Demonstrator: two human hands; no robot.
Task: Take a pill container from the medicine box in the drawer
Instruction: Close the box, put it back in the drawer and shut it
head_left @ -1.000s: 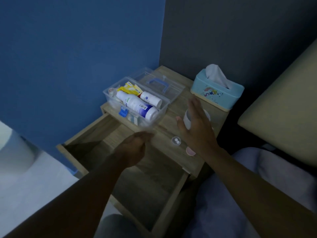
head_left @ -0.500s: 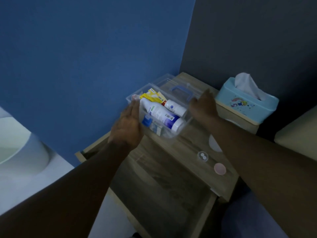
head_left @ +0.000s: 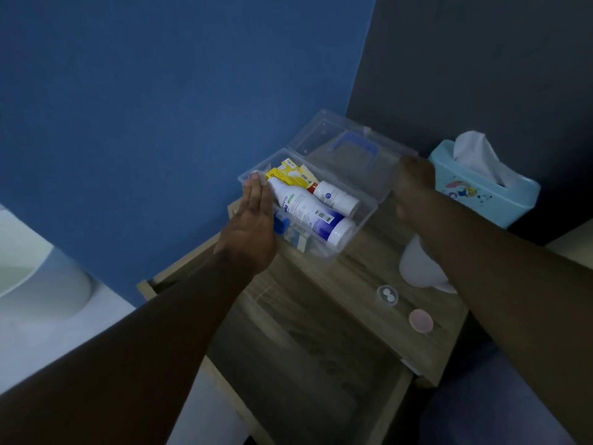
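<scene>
The clear plastic medicine box (head_left: 364,216) has its lid (head_left: 353,149) folded back, blue handle showing. Inside lie a large white bottle (head_left: 308,213), a smaller white pill bottle (head_left: 337,197), a yellow packet (head_left: 288,173) and small items. My left hand (head_left: 250,232) presses flat against the box's left end. My right hand (head_left: 414,184), blurred, is on its right end by the lid hinge, so the box is clamped between both hands over the nightstand's back-left corner. The drawer (head_left: 305,364) stands open below. A tiny clear pill container (head_left: 386,295) holding two white pills sits on the nightstand top.
A pink round lid (head_left: 421,320) lies beside the small pill container. A white cup (head_left: 415,268) stands partly behind my right forearm. A light-blue tissue box (head_left: 481,191) sits at the back right. Blue wall is at the left, dark wall behind.
Both hands reached from near the drawer front and the cup to the ends of the medicine box and took hold of it. The camera view shifted left.
</scene>
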